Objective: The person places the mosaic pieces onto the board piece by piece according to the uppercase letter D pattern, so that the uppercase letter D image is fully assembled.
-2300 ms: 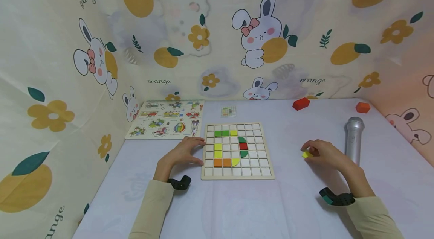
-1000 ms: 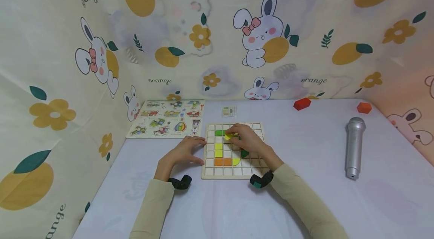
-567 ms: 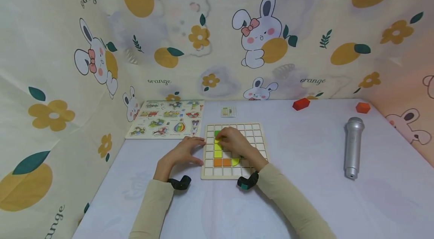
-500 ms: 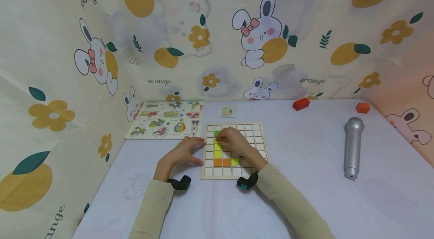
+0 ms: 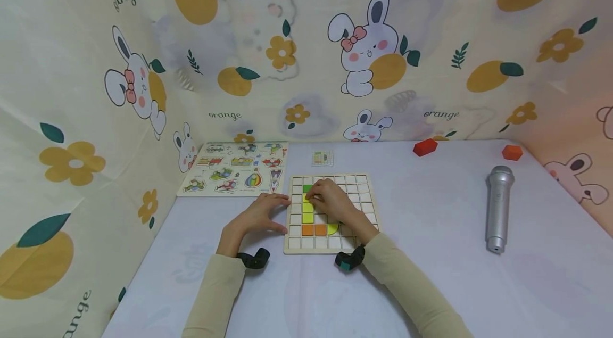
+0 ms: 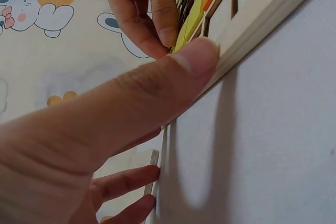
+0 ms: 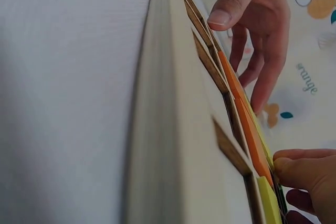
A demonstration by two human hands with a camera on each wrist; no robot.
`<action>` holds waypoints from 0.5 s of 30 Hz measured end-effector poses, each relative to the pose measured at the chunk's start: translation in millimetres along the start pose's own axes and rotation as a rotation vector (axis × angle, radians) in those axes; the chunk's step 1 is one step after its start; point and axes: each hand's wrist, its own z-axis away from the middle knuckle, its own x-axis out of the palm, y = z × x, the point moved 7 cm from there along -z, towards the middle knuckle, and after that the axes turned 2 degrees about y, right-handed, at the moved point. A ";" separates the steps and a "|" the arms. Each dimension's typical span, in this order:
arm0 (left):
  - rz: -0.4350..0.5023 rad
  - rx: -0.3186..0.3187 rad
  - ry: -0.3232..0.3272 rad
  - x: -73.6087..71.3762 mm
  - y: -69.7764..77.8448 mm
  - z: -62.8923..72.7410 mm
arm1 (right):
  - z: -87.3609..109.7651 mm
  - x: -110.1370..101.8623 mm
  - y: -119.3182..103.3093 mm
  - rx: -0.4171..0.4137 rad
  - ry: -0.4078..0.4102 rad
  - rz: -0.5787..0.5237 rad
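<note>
A wooden grid board [image 5: 335,246] with square cells lies on the table, bearing green, yellow and orange tiles. My right hand [image 5: 331,200] is over its upper left part, thumb and forefinger pinching a yellow tile [image 5: 305,198] at a cell below the green tile [image 5: 307,188]. Fingers partly cover that tile, and the hand hides cells to the right. Lower down are another yellow tile [image 5: 307,218], an orange tile [image 5: 307,230] and a rounded yellow tile [image 5: 332,229]. My left hand [image 5: 256,219] rests at the board's left edge, thumb [image 6: 197,59] and fingers spread.
A picture puzzle board [image 5: 230,167] lies at the back left. Behind the grid is a small pattern card [image 5: 323,158]. Red block [image 5: 425,147], orange-red block [image 5: 512,153] and silver microphone [image 5: 499,210] are on the right. Printed cloth walls rise behind and at the sides.
My right hand has carried the yellow tile from the right side of the table leftward onto the grid; lately it barely moves. My left hand has stayed at the board's edge.
</note>
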 end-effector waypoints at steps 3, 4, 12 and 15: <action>0.002 0.001 0.003 0.4 -0.2 -0.6 | 0.7 -0.2 0.6 0.000 0.008 0.001; 0.003 -0.001 0.002 0.8 -0.3 -1.0 | 1.6 -0.4 1.4 0.001 0.009 0.002; 0.006 -0.030 -0.009 2.7 -1.9 -1.5 | 19.4 -17.5 15.6 0.017 0.047 -0.033; 0.000 -0.055 -0.016 2.8 -3.4 -1.3 | 31.4 -30.4 27.8 0.060 0.050 -0.026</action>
